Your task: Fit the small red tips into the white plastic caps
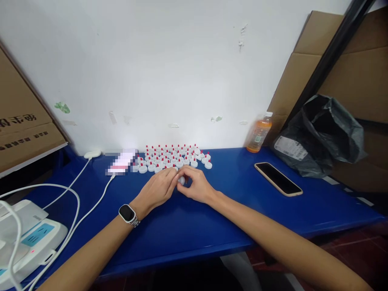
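My left hand (159, 184) and my right hand (198, 186) meet over the blue table, fingertips together around a small white cap (182, 180). Both hands are closed on it, and much of it is hidden behind the fingers. Just beyond them stand several rows of white round caps with red tips (169, 158), packed close together near the wall. Some of the nearest caps are partly covered by my left hand. A watch (127, 214) is strapped on my left wrist.
A lit phone (123, 161) on a cable lies to the left, near a white power strip (42, 242). On the right are a dark-screened phone (279, 179), a bottle of orange drink (260, 133) and a grey plastic bag (321, 137). Cardboard (24, 117) stands at the left.
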A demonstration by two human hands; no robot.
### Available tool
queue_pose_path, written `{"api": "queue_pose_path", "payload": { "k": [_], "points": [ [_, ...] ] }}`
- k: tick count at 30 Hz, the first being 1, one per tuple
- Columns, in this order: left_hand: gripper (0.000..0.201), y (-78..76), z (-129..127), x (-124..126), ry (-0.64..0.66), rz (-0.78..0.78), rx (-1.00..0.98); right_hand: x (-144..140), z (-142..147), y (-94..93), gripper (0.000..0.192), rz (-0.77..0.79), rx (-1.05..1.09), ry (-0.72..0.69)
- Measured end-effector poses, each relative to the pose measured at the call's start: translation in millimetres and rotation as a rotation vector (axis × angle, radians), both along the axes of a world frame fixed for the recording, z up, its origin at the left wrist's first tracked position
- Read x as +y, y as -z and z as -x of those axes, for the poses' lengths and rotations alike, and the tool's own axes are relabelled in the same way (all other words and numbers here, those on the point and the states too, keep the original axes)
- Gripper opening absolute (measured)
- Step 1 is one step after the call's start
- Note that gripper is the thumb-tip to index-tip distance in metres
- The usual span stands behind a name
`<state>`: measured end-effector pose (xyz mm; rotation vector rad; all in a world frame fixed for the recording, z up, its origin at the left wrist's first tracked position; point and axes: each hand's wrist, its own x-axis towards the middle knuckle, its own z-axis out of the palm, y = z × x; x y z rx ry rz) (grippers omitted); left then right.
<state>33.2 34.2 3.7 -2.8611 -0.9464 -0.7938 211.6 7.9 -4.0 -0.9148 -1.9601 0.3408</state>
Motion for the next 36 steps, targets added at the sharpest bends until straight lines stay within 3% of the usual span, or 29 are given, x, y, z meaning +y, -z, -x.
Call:
{"api": "queue_pose_path", "payload": {
  "k": [4,8,11,13,16,21,26,31,36],
  "points": [
    [0.031,-2.1,2.6,2.0,0.015,0.076,-0.151,-1.7,-7.1,-4.1,0.003,-0.054,-0.012,0.002],
    [0.034,-11.1,12.0,3.8,-0.155,0.154,-0.38,7.2,-32.6,-3.9,0.002,-0.049,-0.024,0.194],
    [0.026,-13.0,13.7,3.4,-0.064,0.2,-0.279,16.4,-48.7,-0.2,0.006,0.037,0.051,0.303],
    [0.019,-9.0,11.0,2.7,0.06,0.191,-0.152,20.5,-50.4,2.5,0.009,0.043,0.034,0.306],
    [0.02,1.4,8.5,3.7,0.123,0.142,0.01,25.1,-42.5,6.6,0.01,0.013,-0.051,0.293],
    [0.022,7.6,15.8,11.9,0.067,0.069,0.068,39.0,-31.7,14.0,0.01,0.093,-0.131,0.197],
    [0.022,-12.4,13.4,28.2,-0.121,-0.068,0.002,46.6,-32.5,16.6,0.012,0.129,-0.169,0.248],
    [0.023,-27.0,-4.2,50.4,-0.218,-0.073,0.201,38.8,-30.4,15.2,0.022,-0.009,-0.152,0.281],
    [0.02,-31.1,-8.4,55.2,-0.176,-0.061,0.254,28.6,-27.3,11.4,0.013,-0.121,-0.105,0.271]
  ]
}}
